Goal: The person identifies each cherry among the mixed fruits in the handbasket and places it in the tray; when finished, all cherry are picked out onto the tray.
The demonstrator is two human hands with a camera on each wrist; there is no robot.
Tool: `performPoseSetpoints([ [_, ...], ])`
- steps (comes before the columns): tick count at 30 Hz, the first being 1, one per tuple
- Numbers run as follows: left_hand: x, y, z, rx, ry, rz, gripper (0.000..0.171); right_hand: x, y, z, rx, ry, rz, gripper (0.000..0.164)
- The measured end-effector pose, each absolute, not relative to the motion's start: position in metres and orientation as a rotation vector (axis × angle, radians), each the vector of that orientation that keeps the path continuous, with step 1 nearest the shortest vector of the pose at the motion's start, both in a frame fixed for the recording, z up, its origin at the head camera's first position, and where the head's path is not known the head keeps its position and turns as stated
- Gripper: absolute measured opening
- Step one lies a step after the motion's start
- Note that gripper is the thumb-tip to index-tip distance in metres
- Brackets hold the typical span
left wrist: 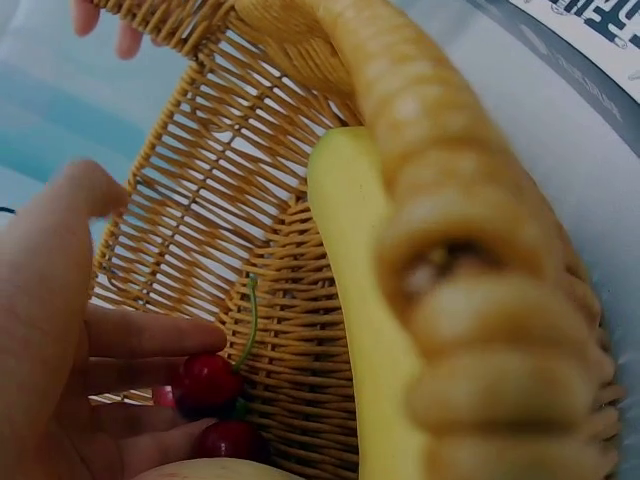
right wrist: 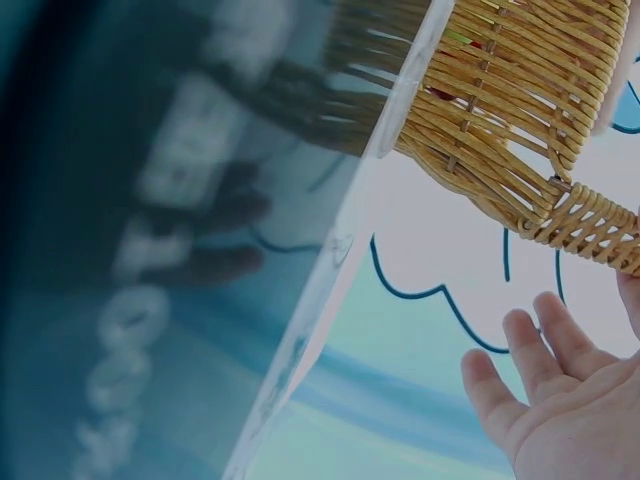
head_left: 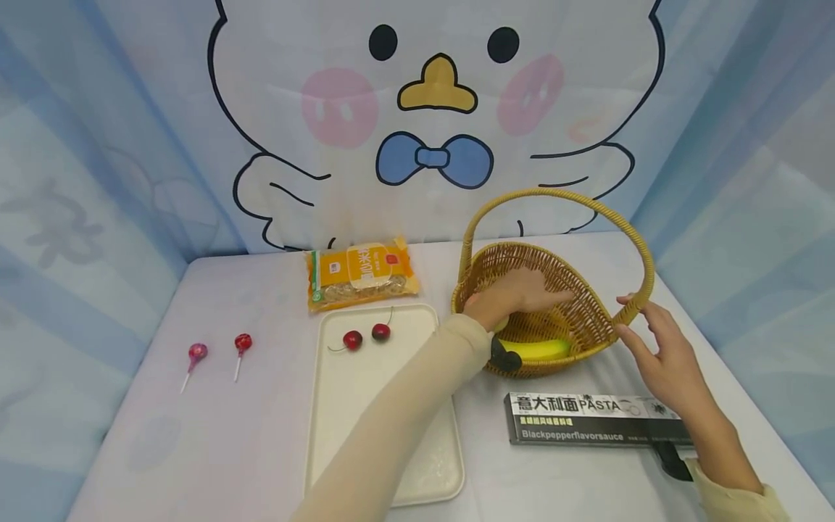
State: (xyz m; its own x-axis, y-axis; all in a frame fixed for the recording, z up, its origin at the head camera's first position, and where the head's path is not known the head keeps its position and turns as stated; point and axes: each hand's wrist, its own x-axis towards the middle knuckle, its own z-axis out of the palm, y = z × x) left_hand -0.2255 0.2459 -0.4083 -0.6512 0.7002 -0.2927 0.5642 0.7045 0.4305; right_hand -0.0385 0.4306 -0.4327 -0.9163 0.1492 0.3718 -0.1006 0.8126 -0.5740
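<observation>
My left hand (head_left: 522,291) reaches into a wicker basket (head_left: 590,319) with a tall arched handle (head_left: 554,193). In the left wrist view its extended fingers (left wrist: 150,335) lie against dark red cherries (left wrist: 208,382), while the thumb stands well apart from them. A yellow banana (head_left: 535,350) lies along the basket's near side, and a pale rounded thing (left wrist: 215,470) shows partly below the cherries. At the handle's right base, my right hand (head_left: 668,355) pinches the basket between thumb and index finger. Its other fingers are spread in the right wrist view.
A black-and-white pasta box (head_left: 574,420) lies in front of the basket. Left of it, a cream tray (head_left: 326,435) bears two cherries (head_left: 367,336). An orange bag of dry noodles (head_left: 362,275) sits behind the tray. Two lollipops (head_left: 197,353) lie on the table's left side.
</observation>
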Motion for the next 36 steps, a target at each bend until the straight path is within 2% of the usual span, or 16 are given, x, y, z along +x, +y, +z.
performPoseSetpoints([
  [2,-0.227,0.245,-0.410,1.021,2.475,0.426,0.050,-0.039,0.430,-0.433,-0.032,-2.592,0.849,0.046],
  [3,-0.228,0.244,-0.410,1.041,2.478,0.423,0.048,-0.040,0.430,-0.433,-0.030,-2.591,0.849,0.046],
  [8,-0.233,0.241,-0.406,1.113,2.465,0.456,0.051,-0.041,0.429,-0.432,-0.027,-2.590,0.849,0.048],
  [13,-0.230,0.234,-0.402,1.162,2.514,0.534,0.016,-0.040,0.428,-0.432,-0.047,-2.600,0.847,0.048],
  [18,-0.225,0.223,-0.398,1.231,2.524,0.632,0.023,-0.040,0.428,-0.433,-0.052,-2.597,0.848,0.048],
  [23,-0.217,0.210,-0.393,1.312,2.518,0.729,0.021,-0.040,0.429,-0.435,-0.059,-2.597,0.834,0.048],
  [31,-0.206,0.202,-0.389,1.270,2.515,0.791,0.022,-0.037,0.427,-0.437,-0.056,-2.599,0.818,0.049],
  [36,-0.204,0.195,-0.386,1.367,2.545,0.802,0.020,-0.039,0.429,-0.435,-0.057,-2.599,0.828,0.049],
])
